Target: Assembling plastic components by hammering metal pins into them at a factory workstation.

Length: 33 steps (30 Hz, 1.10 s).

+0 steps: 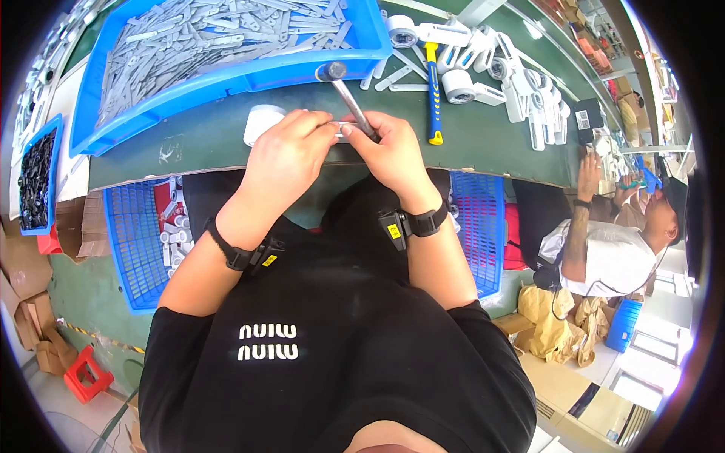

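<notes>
Many grey metal strips, blue tray

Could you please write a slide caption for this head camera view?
Both hands, left hand and right hand, hold a small metal strip and a hammer near a blue tray.

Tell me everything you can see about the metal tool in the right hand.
The metal tool is a slim, shiny grey rod with a dark rounded head at its far end, like a small hammer. It tilts away from the person, head over the green table by the blue bin. The right hand grips its lower shaft, hiding that end. The left hand sits beside it, pinching a small pale part.
</notes>
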{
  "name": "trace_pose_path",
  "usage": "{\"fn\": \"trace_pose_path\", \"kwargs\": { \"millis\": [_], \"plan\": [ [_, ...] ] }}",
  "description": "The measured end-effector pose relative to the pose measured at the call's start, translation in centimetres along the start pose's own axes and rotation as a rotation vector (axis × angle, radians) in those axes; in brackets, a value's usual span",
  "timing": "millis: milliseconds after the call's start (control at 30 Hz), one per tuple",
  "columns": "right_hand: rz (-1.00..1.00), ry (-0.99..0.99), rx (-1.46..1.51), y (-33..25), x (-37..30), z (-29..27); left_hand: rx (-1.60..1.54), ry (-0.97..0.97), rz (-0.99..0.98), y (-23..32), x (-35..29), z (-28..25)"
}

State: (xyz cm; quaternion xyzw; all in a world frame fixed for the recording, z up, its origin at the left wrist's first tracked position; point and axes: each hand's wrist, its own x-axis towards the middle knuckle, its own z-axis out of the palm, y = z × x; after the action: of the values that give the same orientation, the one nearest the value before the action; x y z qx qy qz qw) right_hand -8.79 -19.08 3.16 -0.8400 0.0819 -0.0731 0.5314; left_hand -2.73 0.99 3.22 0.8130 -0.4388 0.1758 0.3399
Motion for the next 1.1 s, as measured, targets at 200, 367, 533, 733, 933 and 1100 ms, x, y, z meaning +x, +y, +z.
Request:
{"fn": "trace_pose_path", "kwargs": {
  "millis": [200,367,533,733,933,1100],
  "plan": [
    [0.029,-0.006,-0.010,-0.3,0.0,-0.1,0.023,0.021,0.050,-0.5,0.2,0.5],
    [-0.078,0.100,0.072,-0.2,-2.0,-0.5,0.008,0.007,0.032,-0.2,0.5,0.5],
    [-0.328,0.134,-0.096,-1.6,-7.3,-4.1,0.005,0.022,0.026,0.1,0.3,0.5],
    [-0.243,0.039,-0.418,-1.5,-10.1,-3.5,-0.006,0.050,0.054,-0.3,0.1,1.0],
    [-0.323,0.204,-0.225,-1.3,-10.8,-2.8,-0.022,0.013,0.035,-0.3,0.5,0.6],
    [-0.199,0.059,-0.216,-1.6,-9.5,-3.6,-0.040,0.015,0.018,-0.6,0.2,0.4]
  ]
}}
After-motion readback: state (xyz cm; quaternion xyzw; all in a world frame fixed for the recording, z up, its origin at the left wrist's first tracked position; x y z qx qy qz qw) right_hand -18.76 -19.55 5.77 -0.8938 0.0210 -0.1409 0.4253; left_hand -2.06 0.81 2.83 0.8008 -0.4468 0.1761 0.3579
